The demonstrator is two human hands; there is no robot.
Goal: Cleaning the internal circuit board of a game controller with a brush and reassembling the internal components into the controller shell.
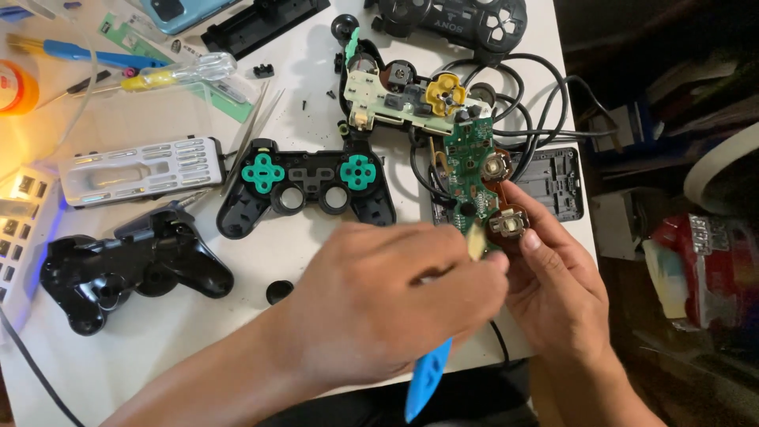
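Observation:
My right hand (557, 296) holds a green circuit board (466, 170) by its lower end; the board carries two round analog stick modules on a brown strip. My left hand (387, 300) reaches across from the lower left, closed on a tool with a blue handle (427, 379). The tool's pale tip touches the board's lower edge next to my right thumb. A black cable runs from the board to a bare controller frame with a yellow pad (403, 95) farther back.
A black front shell with teal button pads (307, 186) lies left of the board, and a black rear shell (130, 265) lies at the left. A white bit case (142, 170), a yellow screwdriver (182, 75), tweezers (253, 130) and loose screws lie behind. The table ends just right of my right hand.

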